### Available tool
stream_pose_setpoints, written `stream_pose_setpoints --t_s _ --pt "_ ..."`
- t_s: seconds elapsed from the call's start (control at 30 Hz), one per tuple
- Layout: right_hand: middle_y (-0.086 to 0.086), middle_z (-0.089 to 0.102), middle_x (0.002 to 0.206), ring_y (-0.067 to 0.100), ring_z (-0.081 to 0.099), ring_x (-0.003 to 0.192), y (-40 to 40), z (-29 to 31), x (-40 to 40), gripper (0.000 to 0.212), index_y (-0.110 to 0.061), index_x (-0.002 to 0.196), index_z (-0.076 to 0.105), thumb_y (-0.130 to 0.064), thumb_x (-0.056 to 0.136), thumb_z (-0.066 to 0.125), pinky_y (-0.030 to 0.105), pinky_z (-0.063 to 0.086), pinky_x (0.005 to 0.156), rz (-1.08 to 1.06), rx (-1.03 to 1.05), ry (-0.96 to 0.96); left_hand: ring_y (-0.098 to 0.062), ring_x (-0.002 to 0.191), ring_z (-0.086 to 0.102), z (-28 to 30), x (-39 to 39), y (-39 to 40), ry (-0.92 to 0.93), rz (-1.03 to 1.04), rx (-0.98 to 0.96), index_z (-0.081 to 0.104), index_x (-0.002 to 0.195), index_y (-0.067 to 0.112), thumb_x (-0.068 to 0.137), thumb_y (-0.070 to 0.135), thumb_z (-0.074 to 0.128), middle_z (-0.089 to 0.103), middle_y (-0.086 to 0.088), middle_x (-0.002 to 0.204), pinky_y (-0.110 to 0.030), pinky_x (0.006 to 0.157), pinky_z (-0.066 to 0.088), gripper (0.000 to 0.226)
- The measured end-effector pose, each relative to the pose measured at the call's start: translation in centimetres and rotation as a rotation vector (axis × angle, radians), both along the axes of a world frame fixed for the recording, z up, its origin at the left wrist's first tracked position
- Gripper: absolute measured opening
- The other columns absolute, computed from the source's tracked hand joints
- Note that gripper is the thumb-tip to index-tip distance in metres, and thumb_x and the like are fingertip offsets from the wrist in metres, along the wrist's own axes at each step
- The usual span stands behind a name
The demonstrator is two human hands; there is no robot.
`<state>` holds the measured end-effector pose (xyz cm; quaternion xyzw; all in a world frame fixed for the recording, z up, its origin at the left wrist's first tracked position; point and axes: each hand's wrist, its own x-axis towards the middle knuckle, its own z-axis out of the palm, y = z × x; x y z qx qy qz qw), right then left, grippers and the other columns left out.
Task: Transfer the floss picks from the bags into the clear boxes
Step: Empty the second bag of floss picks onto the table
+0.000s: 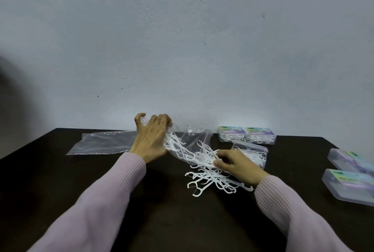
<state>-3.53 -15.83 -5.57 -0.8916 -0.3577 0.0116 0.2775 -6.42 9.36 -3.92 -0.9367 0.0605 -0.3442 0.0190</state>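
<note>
My left hand (150,137) grips the raised end of a clear plastic bag (190,140), which tilts down to the right. White floss picks (204,178) spill from it into a loose pile on the dark table (162,201). My right hand (236,163) pinches a bunch of picks at the bag's mouth. Just behind that hand lies an open clear box (253,150) with picks in it. Two closed clear boxes (247,134) holding picks stand at the back.
An empty flat plastic bag (105,142) lies at the back left near the wall. Two more clear boxes (350,172) with coloured labels sit at the right edge of the table. A pale wall (182,49) rises right behind the table.
</note>
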Motion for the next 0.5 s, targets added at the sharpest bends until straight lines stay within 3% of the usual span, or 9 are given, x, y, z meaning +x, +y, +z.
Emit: stream_pose_setpoints --t_s 0.2,0.33,0.4,0.5 --pt "-0.01 0.048 0.064 0.001 0.04 0.055 -0.3 0.0 0.1 0.026 -0.026 0.068 0.048 -0.023 0.094 0.052 0.016 0.032 0.055 -0.019 0.006 0.039 -0.021 0.098 0.057 0.6 -0.2 1.9 -0.049 0.069 -0.016 0.051 0.106 0.013 0.062 0.019 0.073 0.057 0.001 0.097 -0.036 0.092 0.01 0.049" --pt "-0.005 0.057 0.071 0.001 0.045 0.059 -0.3 -0.3 0.2 0.01 -0.019 0.093 0.066 -0.024 0.088 0.059 0.014 0.034 0.058 -0.038 -0.078 -0.006 -0.02 0.1 0.056 1.2 -0.4 2.1 -0.046 0.086 -0.052 0.05 0.108 0.013 0.062 0.016 0.072 0.056 0.002 0.099 -0.035 0.094 0.008 0.051" --pt "-0.007 0.059 0.072 0.002 0.049 0.063 -0.4 -0.3 0.1 0.014 -0.022 0.098 0.066 -0.027 0.086 0.062 0.016 0.039 0.063 -0.071 -0.069 -0.008 -0.019 0.101 0.056 1.4 -0.5 2.0 -0.055 0.075 -0.066 0.05 0.108 0.013 0.063 0.017 0.072 0.056 0.003 0.099 -0.034 0.095 0.008 0.05" --pt "-0.007 0.065 0.082 0.007 0.059 0.075 -0.4 0.0 -0.1 0.006 -0.029 0.088 0.063 -0.029 0.082 0.065 0.026 0.05 0.075 -0.109 0.019 -0.037 -0.018 0.103 0.055 1.5 -0.5 1.6 -0.033 0.055 -0.097 0.049 0.11 0.013 0.064 0.018 0.072 0.055 0.004 0.1 -0.034 0.095 0.008 0.051"
